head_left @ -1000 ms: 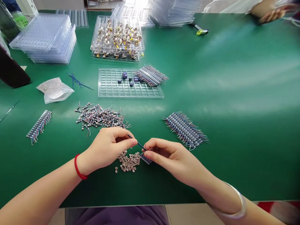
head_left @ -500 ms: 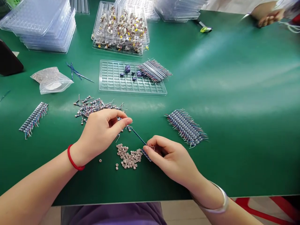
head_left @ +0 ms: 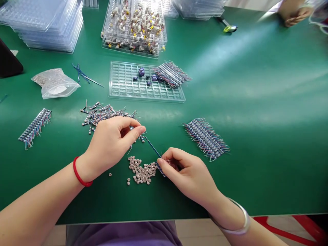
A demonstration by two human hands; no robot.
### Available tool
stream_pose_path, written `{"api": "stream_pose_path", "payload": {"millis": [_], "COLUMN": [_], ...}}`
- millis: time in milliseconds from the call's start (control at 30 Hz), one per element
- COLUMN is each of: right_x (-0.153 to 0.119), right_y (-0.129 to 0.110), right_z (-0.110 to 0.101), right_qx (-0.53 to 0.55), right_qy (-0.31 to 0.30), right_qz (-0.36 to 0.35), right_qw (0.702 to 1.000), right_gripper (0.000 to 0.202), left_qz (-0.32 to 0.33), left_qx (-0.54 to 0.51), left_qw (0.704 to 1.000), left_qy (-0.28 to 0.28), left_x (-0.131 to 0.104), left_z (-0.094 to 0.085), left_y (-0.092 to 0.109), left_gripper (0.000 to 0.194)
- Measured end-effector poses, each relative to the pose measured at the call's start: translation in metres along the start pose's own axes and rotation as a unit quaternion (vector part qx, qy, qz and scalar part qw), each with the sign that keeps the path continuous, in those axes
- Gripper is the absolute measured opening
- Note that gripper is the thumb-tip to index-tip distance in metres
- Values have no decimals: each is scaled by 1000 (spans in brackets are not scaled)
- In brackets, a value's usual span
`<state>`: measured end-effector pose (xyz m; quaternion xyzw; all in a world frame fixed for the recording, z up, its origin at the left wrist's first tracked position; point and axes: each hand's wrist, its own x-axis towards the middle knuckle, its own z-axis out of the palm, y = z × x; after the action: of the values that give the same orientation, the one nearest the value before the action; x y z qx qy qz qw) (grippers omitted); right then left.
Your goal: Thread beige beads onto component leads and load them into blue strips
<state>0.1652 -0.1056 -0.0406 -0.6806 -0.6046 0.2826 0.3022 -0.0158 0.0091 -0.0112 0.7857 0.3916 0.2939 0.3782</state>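
Observation:
My right hand (head_left: 188, 171) grips a narrow blue strip (head_left: 153, 147) that slants up and left from its fingertips. A short row of small dark wired parts (head_left: 161, 169) shows under the same fingers. My left hand (head_left: 116, 143) is closed in a pinch just above the strip's upper end; what sits between thumb and forefinger is too small to make out. Behind that hand lies a loose pile of small wired parts (head_left: 102, 112), partly covered by it. Between the hands, closer to me, is a cluster of small round beige pieces (head_left: 142, 172).
Rows of wired parts lie at left (head_left: 36, 128) and right (head_left: 207, 139). Farther back are a clear gridded tray (head_left: 123, 92), a plastic bag (head_left: 55, 85), blue strips (head_left: 82, 73), stacked clear trays (head_left: 58, 37) and a filled tray (head_left: 133, 30). Another person's hand (head_left: 298, 15) rests far right.
The view has shifted slightly, so the objects at the back sit a little higher. Both hands keep almost the same pose and grip.

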Motion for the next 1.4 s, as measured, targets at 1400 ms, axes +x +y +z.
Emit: {"api": "stream_pose_path", "payload": {"millis": [1400], "right_x": [-4], "right_y": [5], "right_z": [6], "right_qx": [-4], "right_qy": [11], "right_qz": [-119], "right_qw": [993], "right_gripper": [23], "left_qz": [3], "left_qx": [-2], "left_qw": [1000], "left_qy": [-24], "left_x": [-3], "left_z": [2], "left_y": [2], "left_gripper": [20]}}
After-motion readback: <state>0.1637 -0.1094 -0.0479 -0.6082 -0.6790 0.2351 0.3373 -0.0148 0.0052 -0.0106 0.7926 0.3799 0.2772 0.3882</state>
